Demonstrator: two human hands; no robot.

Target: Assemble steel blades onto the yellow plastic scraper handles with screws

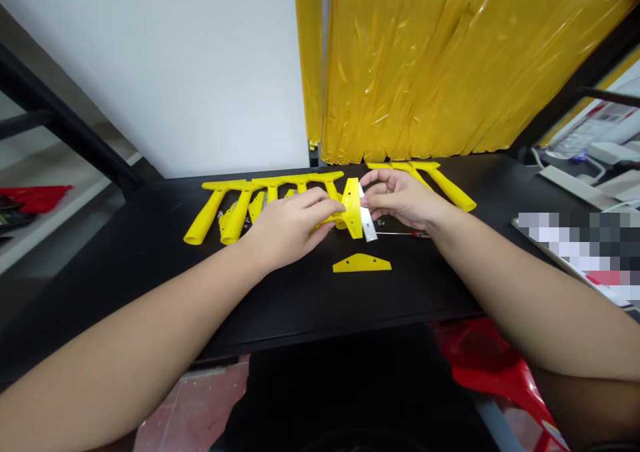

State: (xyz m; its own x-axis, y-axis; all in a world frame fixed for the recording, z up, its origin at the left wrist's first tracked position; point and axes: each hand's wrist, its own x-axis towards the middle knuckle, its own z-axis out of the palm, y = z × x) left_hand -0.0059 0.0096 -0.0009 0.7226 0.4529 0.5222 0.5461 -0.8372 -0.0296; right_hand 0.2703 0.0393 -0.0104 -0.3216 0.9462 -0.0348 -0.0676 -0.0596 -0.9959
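My left hand [295,229] is closed round the grip of a yellow scraper handle [354,209], whose wide head with small holes faces right. In my right hand [395,195], thumb and fingers pinch a thin, shiny white blade [369,220]. The blade lies along the edge of the handle's head; whether they touch I cannot tell. Below them on the table is a loose yellow plate [362,263] with two holes. A screwdriver [400,234] lies under my right hand, its red handle partly hidden.
On the black table [280,305], several yellow scraper handles [205,215] stand in a row behind my left hand. More handles [453,189] lie at back right. Small screws [381,223] are scattered near my hands. A white panel [200,72] and yellow plastic wrapping [425,65] close off the back.
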